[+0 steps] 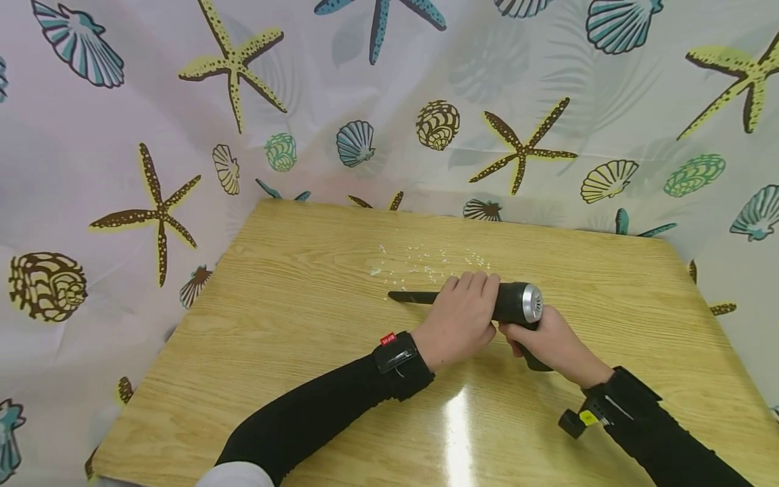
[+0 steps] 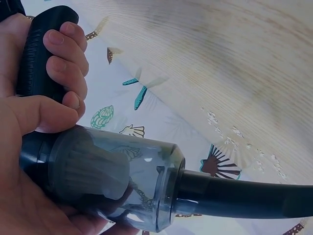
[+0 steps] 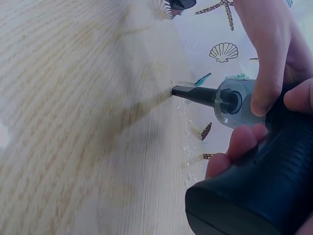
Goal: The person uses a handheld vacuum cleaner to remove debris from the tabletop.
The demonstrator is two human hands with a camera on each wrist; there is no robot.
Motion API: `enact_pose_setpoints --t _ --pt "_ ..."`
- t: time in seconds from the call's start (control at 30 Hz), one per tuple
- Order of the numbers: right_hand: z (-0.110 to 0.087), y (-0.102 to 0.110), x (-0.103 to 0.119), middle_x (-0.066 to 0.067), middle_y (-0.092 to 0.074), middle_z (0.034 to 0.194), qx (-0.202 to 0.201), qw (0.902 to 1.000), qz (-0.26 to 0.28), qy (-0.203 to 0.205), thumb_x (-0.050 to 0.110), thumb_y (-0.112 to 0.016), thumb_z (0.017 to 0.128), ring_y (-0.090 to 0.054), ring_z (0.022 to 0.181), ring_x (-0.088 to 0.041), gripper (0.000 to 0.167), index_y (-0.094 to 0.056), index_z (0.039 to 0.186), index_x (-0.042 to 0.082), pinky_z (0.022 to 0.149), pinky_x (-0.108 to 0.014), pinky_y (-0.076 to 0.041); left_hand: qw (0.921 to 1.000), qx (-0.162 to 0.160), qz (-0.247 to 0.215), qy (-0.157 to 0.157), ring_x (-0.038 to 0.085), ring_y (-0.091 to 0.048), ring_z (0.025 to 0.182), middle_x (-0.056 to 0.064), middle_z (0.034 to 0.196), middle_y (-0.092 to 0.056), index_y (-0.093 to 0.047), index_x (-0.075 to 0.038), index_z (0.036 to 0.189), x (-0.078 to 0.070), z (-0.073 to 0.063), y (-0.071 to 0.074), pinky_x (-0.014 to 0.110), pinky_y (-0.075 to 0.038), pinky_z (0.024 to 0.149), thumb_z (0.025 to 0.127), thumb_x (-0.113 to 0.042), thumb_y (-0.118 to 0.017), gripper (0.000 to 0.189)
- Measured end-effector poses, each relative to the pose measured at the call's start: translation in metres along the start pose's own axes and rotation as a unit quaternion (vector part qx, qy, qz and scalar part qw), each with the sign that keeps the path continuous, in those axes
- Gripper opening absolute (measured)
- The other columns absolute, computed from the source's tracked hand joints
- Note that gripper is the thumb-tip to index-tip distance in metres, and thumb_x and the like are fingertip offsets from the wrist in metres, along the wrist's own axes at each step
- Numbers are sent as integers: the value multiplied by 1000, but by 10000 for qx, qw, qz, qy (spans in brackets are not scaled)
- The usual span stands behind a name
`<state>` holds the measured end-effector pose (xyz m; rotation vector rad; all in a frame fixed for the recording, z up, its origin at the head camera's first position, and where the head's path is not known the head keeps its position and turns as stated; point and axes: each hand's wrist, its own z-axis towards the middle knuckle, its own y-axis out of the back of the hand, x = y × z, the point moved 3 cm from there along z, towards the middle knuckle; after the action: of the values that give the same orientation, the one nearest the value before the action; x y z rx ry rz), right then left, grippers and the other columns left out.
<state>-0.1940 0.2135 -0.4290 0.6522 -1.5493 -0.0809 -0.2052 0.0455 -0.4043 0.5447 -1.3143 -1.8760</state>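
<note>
We see the right hand (image 1: 550,341) curled round the ribbed black handle (image 1: 533,353); the left hand (image 1: 460,316) clasps the black-and-clear plastic handheld vacuum (image 1: 510,302) over its barrel; we hold it above the pale wood-grain worktop (image 1: 274,304), right of centre, its slim black nozzle (image 1: 414,297) pointing left, just nearer than the tiny white scraps (image 1: 429,270); we would do best, we judge, to keep the tip low and sweep slowly; we count two hands, one vacuum, one nozzle, one worktop; the scraps are too small to count.
</note>
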Motion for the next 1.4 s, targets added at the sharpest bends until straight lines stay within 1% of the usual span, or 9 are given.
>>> enact_pose_setpoints --t 0.13,0.57,0.87,1.0,1.2,1.4 --pt "1 -2 0 -14 -59 75 54 10000 31 34 12 -64 94 -61 62 -25 36 -50 125 -1 60 -35 -51 10000 -15 28 33 18 -59 104 4 113 -59 -48 -7 128 1 -1 0 35 -52 91 87 -34 -67 53" --pt "2 -2 -2 -14 -59 76 38 10000 -19 58 13 -64 95 -61 63 -25 33 -51 122 0 62 -34 -51 10000 -26 79 35 18 -58 102 4 112 -59 -49 -8 127 1 -3 1 35 -51 90 87 -34 -67 51" --pt "-2 1 0 -14 -60 76 -27 9999 -46 106 12 -64 95 -62 63 -25 37 -50 127 2 62 -35 -52 9999 -115 117 -1 19 -58 103 4 112 -58 -49 -8 126 -2 0 3 35 -51 91 87 -33 -65 49" --pt "-6 4 0 -14 -58 77 -42 9999 -51 120 11 -64 95 -61 63 -25 40 -47 129 -1 62 -35 -52 9999 -114 39 -65 18 -58 103 4 112 -58 -49 -9 125 -5 1 2 35 -51 91 87 -33 -66 48" --pt "-11 8 -5 -14 -59 77 -197 9996 -212 -14 12 -65 95 -62 62 -25 38 -48 128 1 63 -35 -52 9997 -134 -63 -192 18 -59 104 4 112 -59 -49 -8 125 -10 4 0 35 -52 92 87 -33 -66 48" --pt "-15 13 -9 -14 -60 78 -291 9989 -369 -70 13 -64 95 -62 64 -24 38 -49 128 1 64 -34 -51 9995 -159 -67 -270 19 -59 109 5 116 -59 -48 -7 130 -15 7 -2 35 -51 95 88 -33 -65 52"
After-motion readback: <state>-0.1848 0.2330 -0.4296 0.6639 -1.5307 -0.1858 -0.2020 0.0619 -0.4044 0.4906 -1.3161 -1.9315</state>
